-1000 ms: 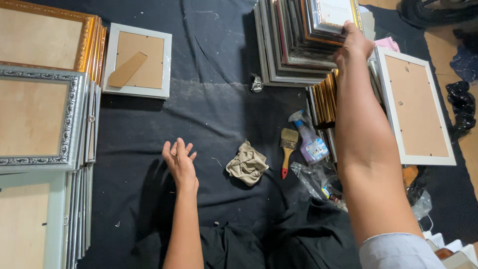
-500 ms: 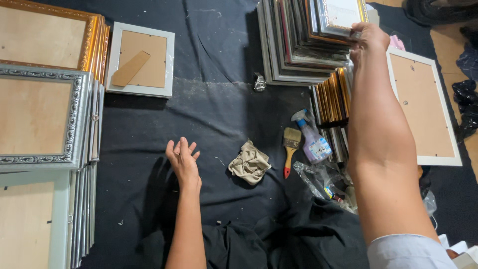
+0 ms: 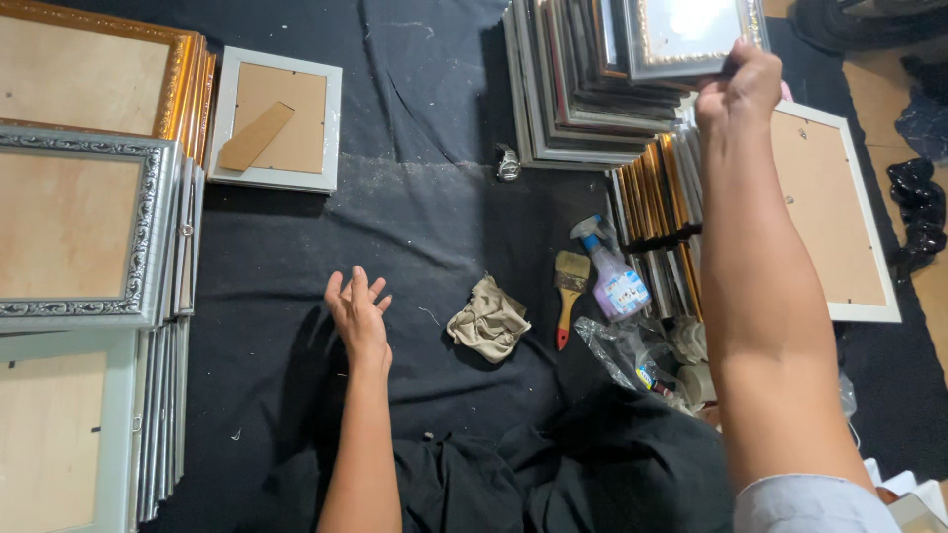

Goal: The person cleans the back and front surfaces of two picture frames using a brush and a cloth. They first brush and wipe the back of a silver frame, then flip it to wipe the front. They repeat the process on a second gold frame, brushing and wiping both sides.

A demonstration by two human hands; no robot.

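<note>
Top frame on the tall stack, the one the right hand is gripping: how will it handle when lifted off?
The silver frame is probably rigid: it keeps its flat shape though the right hand pinches only its lower right corner. Its pale reflective face suggests glass, so likely fragile and slick. A one-corner grip may let it swing or slip, and the tall stack beneath looks uneven, so dragging could shift its neighbours.

Head camera looks steeply down, close, over black cloth (image 3: 434,217).

Open black cloth (image 3: 425,227) between frame stacks (image 3: 89,237)

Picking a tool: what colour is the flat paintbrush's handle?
Red handle tip, wooden body, on the paintbrush; head view.
</note>
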